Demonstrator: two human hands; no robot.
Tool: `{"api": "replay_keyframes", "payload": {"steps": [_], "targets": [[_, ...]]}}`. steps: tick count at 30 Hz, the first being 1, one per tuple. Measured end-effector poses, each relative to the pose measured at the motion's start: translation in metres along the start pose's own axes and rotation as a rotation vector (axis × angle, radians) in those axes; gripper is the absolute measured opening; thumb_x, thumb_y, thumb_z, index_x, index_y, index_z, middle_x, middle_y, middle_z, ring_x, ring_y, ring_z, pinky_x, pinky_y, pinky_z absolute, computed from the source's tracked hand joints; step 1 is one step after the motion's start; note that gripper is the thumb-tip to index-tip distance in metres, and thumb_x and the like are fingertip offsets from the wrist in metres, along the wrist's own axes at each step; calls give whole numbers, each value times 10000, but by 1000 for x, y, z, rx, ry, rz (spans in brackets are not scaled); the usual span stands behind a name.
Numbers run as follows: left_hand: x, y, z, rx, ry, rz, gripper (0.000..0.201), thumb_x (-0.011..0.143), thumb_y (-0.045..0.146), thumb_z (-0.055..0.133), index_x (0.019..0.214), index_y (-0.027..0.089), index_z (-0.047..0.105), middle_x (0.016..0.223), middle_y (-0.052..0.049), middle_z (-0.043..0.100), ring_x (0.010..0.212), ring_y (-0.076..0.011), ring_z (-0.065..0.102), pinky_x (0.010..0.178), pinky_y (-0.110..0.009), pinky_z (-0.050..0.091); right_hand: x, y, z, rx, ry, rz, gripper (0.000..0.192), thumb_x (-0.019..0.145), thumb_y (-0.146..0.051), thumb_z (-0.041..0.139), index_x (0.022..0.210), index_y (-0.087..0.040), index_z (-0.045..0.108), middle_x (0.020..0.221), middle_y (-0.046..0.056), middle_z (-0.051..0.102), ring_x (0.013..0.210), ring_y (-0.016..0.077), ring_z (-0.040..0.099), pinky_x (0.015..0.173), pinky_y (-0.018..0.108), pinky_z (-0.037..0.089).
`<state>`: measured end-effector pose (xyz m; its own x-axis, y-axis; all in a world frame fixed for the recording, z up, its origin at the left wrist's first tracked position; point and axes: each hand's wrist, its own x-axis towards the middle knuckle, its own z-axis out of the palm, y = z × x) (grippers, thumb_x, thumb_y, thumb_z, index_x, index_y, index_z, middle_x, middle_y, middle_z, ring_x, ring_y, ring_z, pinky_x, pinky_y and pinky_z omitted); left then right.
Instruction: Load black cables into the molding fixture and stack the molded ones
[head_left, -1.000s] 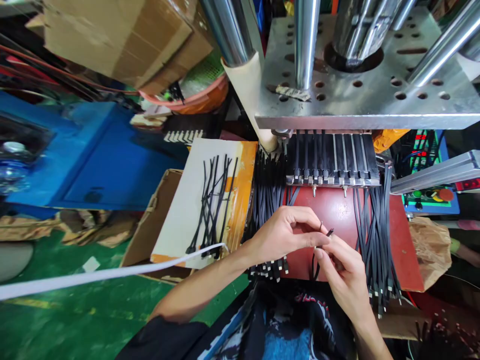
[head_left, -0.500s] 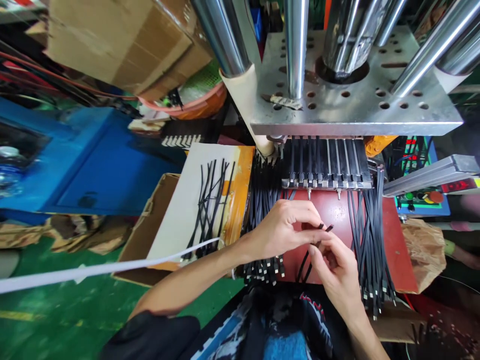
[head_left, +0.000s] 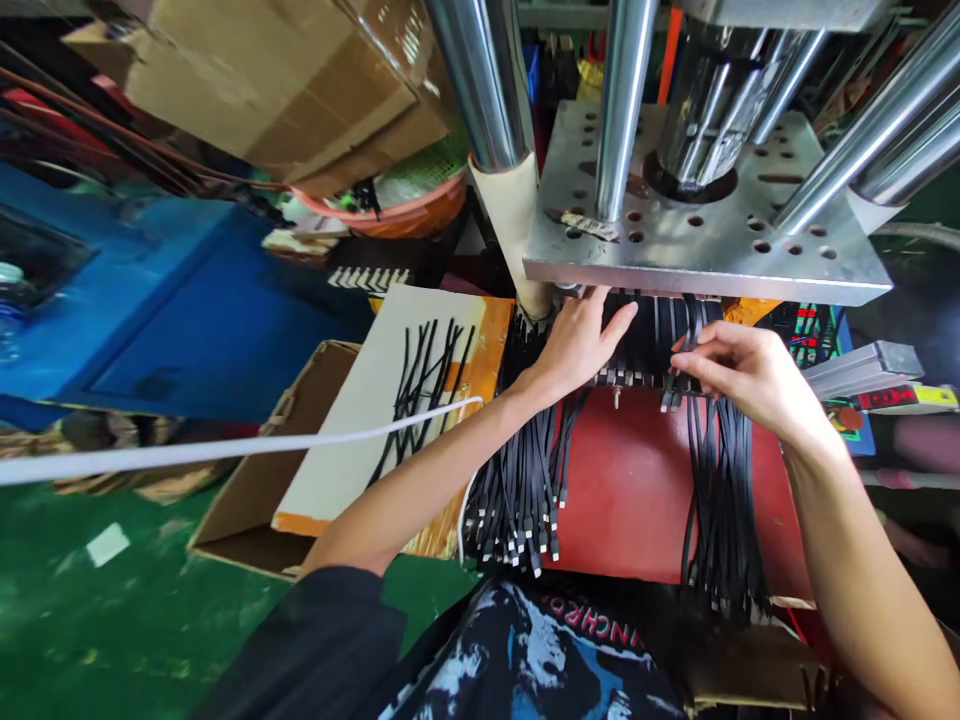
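Observation:
My right hand (head_left: 746, 375) pinches black flat cables (head_left: 691, 318) near their plug ends, over the right part of the slotted mould (head_left: 645, 335). The plugs hang just past the mould's front edge; how many cables are pinched I cannot tell. My left hand (head_left: 581, 340) reaches over the mould's left part, thumb spread away from the fingers, with some fingertips near the underside of the steel press plate (head_left: 697, 270). More cables lie in the slots, partly hidden by both hands. Bundles of similar cables hang at the left (head_left: 517, 490) and right (head_left: 724, 500).
Steel columns (head_left: 626, 120) rise above the plate. A red board (head_left: 615, 490) spans the work surface. Left of it, a white panel (head_left: 337, 440) bears loose black cables over a cardboard box (head_left: 232, 510). A white cord (head_left: 225, 455) crosses at left. A control panel (head_left: 847, 420) stands at right.
My hands were together over the red board, fingering cable ends. They have parted and moved forward to the mould, the left to its left side, the right with cables to its right side.

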<state>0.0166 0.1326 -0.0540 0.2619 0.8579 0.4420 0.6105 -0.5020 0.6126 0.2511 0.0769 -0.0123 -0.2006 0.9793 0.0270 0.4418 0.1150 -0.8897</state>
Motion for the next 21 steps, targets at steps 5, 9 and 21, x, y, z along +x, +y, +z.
{"api": "replay_keyframes", "payload": {"steps": [5,9,21], "targets": [[-32,3,-15,50,-285,488,348,1060,276,581,1381,147,618,1465,-173,623,1409,-273,591,1210,-475,496,46,22,7,-3,-74,-57,485,856,-669,765,845,-185,731,711,10,668,586,132,528,561,275,415],[-35,3,-17,306,-384,696,361,1053,247,577,1383,111,631,1481,-202,618,1427,-326,569,1200,-515,484,50,31,14,-78,-27,-65,461,910,-633,723,847,-177,734,665,-6,627,565,123,514,537,263,379],[-40,35,-7,508,-409,603,465,1051,385,608,1441,132,607,1511,-215,609,1418,-363,561,1190,-550,420,43,33,13,-81,92,-36,435,895,-595,754,1006,-177,706,819,19,698,545,123,560,511,265,428]]}}
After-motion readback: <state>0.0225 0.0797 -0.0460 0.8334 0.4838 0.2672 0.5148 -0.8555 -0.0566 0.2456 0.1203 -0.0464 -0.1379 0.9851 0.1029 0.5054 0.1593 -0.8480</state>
